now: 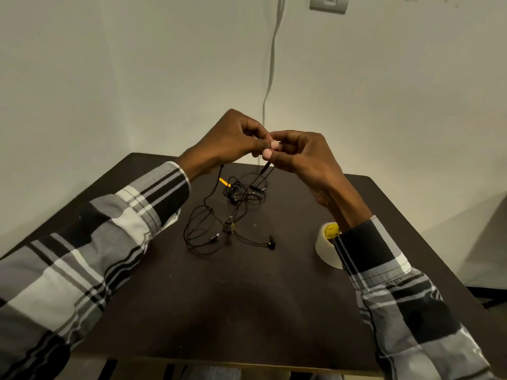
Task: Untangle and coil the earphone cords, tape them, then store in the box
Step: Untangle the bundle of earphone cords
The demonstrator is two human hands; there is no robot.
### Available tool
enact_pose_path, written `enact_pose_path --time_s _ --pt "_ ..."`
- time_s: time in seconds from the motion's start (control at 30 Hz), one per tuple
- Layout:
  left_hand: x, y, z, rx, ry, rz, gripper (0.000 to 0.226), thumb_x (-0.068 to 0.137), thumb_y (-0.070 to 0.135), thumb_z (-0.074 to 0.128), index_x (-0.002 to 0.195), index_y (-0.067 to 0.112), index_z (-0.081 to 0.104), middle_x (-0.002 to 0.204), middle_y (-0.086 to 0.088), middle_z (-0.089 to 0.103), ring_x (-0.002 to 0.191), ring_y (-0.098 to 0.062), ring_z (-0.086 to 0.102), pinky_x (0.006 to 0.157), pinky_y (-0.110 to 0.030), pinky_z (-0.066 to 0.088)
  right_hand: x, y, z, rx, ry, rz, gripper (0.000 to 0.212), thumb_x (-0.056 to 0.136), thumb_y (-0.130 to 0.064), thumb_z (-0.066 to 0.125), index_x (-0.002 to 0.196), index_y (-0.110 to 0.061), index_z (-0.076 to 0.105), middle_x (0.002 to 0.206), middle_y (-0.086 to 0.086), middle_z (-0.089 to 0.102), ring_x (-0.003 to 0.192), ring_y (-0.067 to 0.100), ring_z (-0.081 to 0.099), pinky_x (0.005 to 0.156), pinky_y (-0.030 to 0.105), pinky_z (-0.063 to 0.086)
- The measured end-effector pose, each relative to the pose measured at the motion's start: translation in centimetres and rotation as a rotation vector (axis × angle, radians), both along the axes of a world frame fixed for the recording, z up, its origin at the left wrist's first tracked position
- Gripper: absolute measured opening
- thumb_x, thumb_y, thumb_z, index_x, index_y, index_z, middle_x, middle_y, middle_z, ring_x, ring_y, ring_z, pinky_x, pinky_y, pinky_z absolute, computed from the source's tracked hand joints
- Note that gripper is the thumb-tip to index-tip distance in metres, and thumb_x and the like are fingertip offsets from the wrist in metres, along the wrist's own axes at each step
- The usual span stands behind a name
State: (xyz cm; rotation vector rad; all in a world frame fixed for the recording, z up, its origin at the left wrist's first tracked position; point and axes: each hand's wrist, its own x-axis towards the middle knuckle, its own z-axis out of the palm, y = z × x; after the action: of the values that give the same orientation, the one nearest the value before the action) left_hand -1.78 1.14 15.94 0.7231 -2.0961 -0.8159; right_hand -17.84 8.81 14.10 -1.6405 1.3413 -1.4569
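Fingers of our left hand (233,141) and right hand (299,154) pinch one black earphone cord (264,171) together; below them its tangle lies on the counter (247,297), tape roll (327,244) beside our right wrist.

Both forearms, in plaid sleeves, reach forward and converge. The left hand (233,141) and right hand (301,157) meet raised, fingertips pinched together and touching, thumbs side by side, remaining fingers curled inward.
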Motion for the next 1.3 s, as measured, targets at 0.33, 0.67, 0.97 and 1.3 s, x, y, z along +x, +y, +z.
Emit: enact_pose_path --time_s 0.33,0.67,0.97,1.3 --pt "3.3 -0.4 -0.5 0.272 0.034 -0.013 0.03 0.082 0.028 0.076 0.092 0.0 0.074 0.063 0.0 0.063 0.045 -0.005 0.045 0.043 -0.015 0.035 -1.3 0.8 1.7 0.014 0.004 -0.04 0.015 0.093 -0.009 0.066 0.1 0.002 0.073 0.077 0.01 0.071 0.069 0.017 0.067 0.07 0.031 0.061" --pt "6.5 -1.9 -3.4 0.355 0.059 0.01 0.025 0.076 0.039 0.074 0.083 0.015 0.078 0.058 0.004 0.058 0.043 -0.005 0.041 0.042 -0.015 0.032 -5.5 1.2 1.1 0.026 -0.189 -0.158 0.013 0.094 -0.013 0.066 0.095 -0.002 0.073 0.075 0.006 0.069 0.074 0.02 0.067 0.075 0.038 0.06" --pt "4.1 -1.2 -3.2 0.304 0.129 -0.004 0.021 0.086 0.026 0.073 0.088 0.006 0.076 0.055 0.005 0.058 0.043 -0.006 0.039 0.042 -0.015 0.033 -7.2 -1.6 -2.8 0.072 0.161 -0.387 0.012 0.094 -0.019 0.067 0.101 -0.014 0.075 0.094 0.001 0.076 0.093 0.013 0.072 0.087 0.038 0.058" --pt "-0.1 0.2 -2.8 0.272 0.07 -0.093 0.019 0.087 0.026 0.073 0.078 0.009 0.075 0.058 0.0 0.06 0.042 -0.005 0.043 0.043 -0.017 0.034 -0.9 0.5 -0.8 0.01 0.231 0.018 0.014 0.09 -0.022 0.07 0.101 -0.016 0.075 0.086 0.001 0.078 0.082 0.01 0.074 0.076 0.019 0.057"
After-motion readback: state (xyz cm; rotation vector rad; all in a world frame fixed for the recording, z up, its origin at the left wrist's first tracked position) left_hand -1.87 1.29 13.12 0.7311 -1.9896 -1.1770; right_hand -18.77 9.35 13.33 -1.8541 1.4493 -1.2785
